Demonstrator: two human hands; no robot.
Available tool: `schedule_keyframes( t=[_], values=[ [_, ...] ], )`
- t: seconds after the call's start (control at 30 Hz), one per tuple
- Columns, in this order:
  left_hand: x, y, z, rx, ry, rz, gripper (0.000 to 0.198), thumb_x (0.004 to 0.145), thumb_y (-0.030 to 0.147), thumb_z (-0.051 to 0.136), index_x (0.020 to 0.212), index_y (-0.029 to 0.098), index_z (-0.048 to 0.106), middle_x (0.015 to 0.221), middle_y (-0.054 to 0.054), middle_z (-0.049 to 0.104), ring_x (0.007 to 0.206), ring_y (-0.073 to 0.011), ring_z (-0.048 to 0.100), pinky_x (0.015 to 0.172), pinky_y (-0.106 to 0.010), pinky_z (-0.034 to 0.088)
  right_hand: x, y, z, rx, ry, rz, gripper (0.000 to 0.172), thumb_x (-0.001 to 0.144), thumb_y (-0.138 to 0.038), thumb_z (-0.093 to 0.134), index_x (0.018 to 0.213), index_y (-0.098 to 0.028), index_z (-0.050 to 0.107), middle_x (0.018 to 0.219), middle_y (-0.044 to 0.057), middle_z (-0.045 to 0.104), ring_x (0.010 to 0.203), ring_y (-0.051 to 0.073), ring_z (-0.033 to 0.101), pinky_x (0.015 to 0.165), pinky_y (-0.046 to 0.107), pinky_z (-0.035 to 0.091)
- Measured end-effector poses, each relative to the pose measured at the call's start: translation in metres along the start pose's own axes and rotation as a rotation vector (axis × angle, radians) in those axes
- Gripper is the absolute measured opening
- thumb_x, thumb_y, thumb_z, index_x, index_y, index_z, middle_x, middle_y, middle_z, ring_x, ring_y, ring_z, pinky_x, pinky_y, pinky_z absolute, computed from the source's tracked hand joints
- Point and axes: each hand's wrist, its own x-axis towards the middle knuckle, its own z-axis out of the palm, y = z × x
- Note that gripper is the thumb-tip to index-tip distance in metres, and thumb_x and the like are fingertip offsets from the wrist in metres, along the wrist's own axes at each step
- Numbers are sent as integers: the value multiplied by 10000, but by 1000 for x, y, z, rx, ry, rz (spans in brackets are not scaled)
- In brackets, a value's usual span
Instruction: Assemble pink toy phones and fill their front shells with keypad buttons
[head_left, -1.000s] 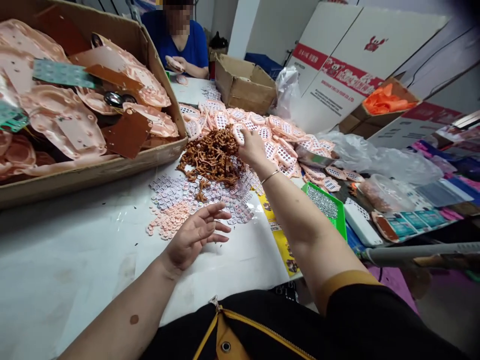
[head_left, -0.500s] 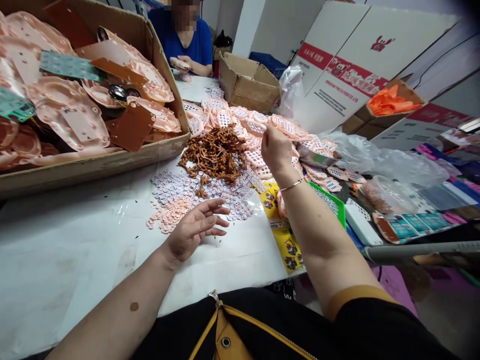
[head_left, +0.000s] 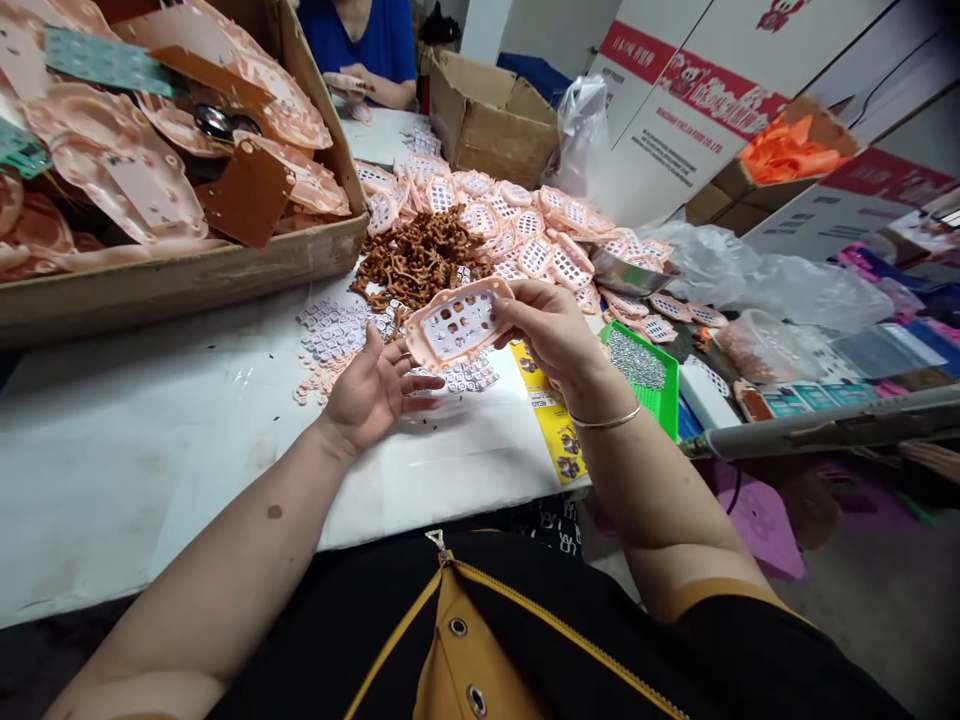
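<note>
Both bare forearms reach forward from the body. The left hand (head_left: 373, 389) lies palm up, low, its fingers (head_left: 420, 380) loosely spread and slightly curled. The right hand (head_left: 553, 333) is raised higher, wrist bent, thumb and fingers (head_left: 508, 312) pinched together. A thin bangle (head_left: 604, 421) circles the right wrist.

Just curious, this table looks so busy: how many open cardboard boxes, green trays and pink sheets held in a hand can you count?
Open brown cardboard boxes: 3
Green plastic tray: 1
Pink perforated rubber sheet held in the right hand: 1
Total: 5
</note>
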Motion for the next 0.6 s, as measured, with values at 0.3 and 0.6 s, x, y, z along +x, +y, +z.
schedule_keyframes(
  t=[0.3,0.6],
  values=[
    [-6,-8,-2,185,-106,508,765,603,490,914,1275,284,612,1298,-91,661,1350,-318,523,1048,-445,480,-37,37,83,458,-82,343,388,648,-377,830,839,-218,532,668,-54,661,539,87,651,548,209,589],
    [-27,38,3,-114,322,793,685,886,839,297,1148,248,525,1159,-62,643,1194,-242,595,957,-368,499,-58,48,76,-328,-90,11,349,886,-545,631,970,-205,637,763,6,689,662,127,637,649,271,510]
  ],
)
